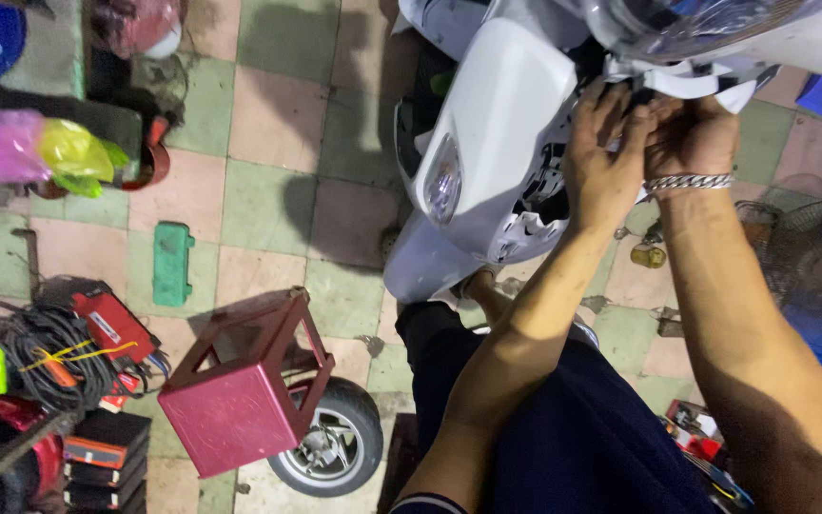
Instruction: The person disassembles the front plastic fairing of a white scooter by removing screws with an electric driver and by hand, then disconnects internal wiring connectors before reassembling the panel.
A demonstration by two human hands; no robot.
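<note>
Head view: both hands work at the upper right of the frame, on the front of a white scooter body (501, 105). The left hand (601, 157) lies flat against the panel edge, fingers (611, 100) spread and extended upward. The right hand (692, 138), wearing a metal bracelet (689, 182), has its fingers curled around a white plastic trim piece (692, 81) under the headlight. A red stool (240, 385) lies tipped on the tiled floor (268, 124), lower left, beside a small wheel (330, 443).
</note>
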